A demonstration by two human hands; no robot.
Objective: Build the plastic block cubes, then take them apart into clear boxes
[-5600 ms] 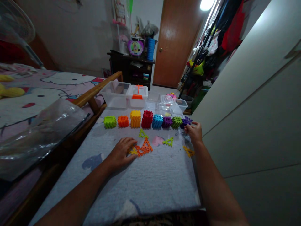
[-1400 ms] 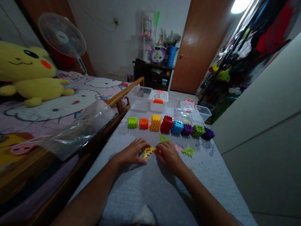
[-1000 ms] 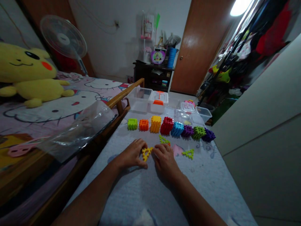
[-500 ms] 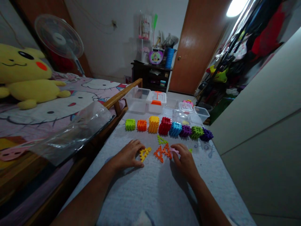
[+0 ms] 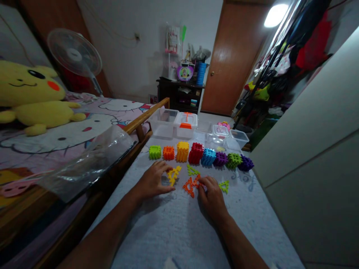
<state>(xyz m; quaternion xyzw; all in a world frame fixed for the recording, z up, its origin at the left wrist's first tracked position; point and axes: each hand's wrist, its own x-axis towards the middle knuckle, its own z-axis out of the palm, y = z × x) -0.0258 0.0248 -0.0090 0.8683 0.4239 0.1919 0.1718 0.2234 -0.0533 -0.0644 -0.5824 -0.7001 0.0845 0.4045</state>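
My left hand curves around yellow triangular building pieces, its thumb and fingers apart; whether the fingertips touch them I cannot tell. My right hand is closed, with a pink building piece mostly hidden at its fingertips. Those fingertips overlap the right edge of some orange triangular pieces. A lime-green triangle lies just behind the orange ones. Right of my right hand is another green triangle.
Behind the triangles runs a row of stacked square pieces, including a yellow stack and a red stack. Clear plastic boxes stand farther back on the cloth-covered table. A wooden bed rail borders the left side.
My right hand has moved left toward the orange triangles, apparently with the pink piece, uncovering the green triangle on the right. My left hand stays by the yellow pieces, which have shifted slightly.
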